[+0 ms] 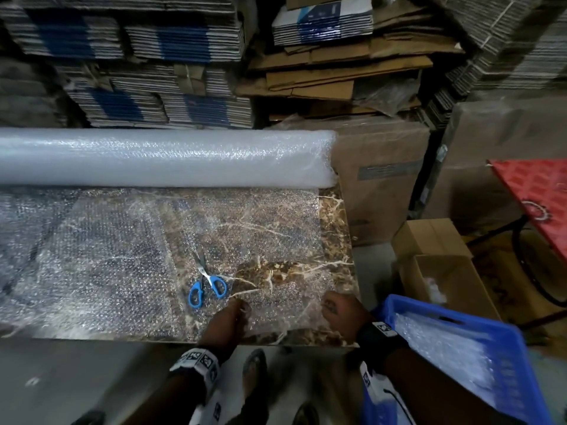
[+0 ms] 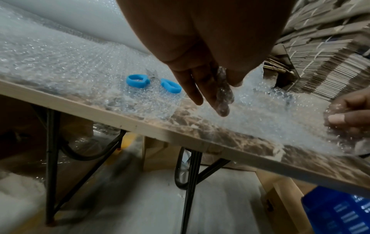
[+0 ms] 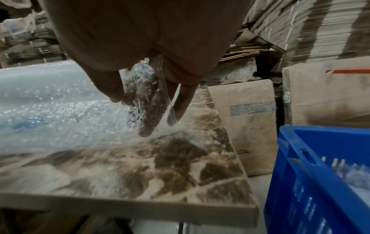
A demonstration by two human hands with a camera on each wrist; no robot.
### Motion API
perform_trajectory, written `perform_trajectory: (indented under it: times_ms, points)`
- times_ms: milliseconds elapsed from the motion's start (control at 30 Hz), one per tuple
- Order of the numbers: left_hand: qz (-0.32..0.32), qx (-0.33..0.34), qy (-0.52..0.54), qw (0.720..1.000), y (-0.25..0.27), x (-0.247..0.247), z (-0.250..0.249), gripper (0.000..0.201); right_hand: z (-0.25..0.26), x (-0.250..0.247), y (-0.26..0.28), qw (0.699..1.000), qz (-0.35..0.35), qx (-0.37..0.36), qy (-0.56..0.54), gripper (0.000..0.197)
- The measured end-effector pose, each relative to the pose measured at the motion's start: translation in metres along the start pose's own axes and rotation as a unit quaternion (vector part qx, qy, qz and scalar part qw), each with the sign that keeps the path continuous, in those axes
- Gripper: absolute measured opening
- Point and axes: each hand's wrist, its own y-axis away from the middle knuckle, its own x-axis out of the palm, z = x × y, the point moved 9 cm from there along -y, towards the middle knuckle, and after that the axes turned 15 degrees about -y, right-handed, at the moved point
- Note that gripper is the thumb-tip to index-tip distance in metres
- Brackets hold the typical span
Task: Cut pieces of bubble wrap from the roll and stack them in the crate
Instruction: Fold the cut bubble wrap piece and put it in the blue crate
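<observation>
A big bubble wrap roll (image 1: 165,157) lies along the far side of the marble-patterned table (image 1: 334,216), with its sheet unrolled toward me. At the right end a piece of bubble wrap (image 1: 276,240) lies flat. My left hand (image 1: 242,305) pinches its near edge between thumb and fingers (image 2: 222,101). My right hand (image 1: 329,305) pinches the near right corner, and the wrap is bunched between its fingers (image 3: 146,110). Blue-handled scissors (image 1: 207,282) lie on the wrap just left of my left hand, as the left wrist view also shows for the scissors (image 2: 153,83). The blue crate (image 1: 454,311) stands at my right with bubble wrap inside.
Stacks of flattened cardboard (image 1: 153,72) fill the wall behind the table. Large brown cartons (image 1: 380,179) and an open small box (image 1: 445,280) stand right of the table. A red-topped table (image 1: 540,197) is at far right. Black folding legs (image 2: 190,182) hold the table up.
</observation>
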Motion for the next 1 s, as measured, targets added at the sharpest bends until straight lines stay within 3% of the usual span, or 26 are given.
perform_trajectory:
  times_ms: [200, 433, 667, 833, 1000]
  points:
    - [-0.005, -0.009, 0.028, 1.0, -0.033, -0.005, 0.005, 0.034, -0.005, -0.02, -0.035, 0.998, -0.039, 0.013, -0.056, 0.005]
    - [-0.029, -0.048, -0.035, 0.998, -0.057, -0.006, 0.014, 0.015, -0.018, -0.031, -0.074, 0.996, -0.051, 0.042, -0.053, 0.02]
    - [-0.028, -0.055, -0.076, 0.995, -0.057, -0.003, 0.012, 0.016, -0.026, -0.028, -0.096, 0.992, -0.082, 0.052, -0.079, 0.027]
    - [-0.028, -0.099, -0.071, 0.992, -0.054, 0.004, 0.023, 0.02, -0.019, -0.032, -0.103, 0.987, -0.101, 0.048, -0.112, 0.02]
    - [-0.036, -0.119, -0.058, 0.991, -0.056, 0.006, 0.024, 0.019, -0.02, -0.029, -0.106, 0.996, -0.039, 0.063, -0.053, 0.051]
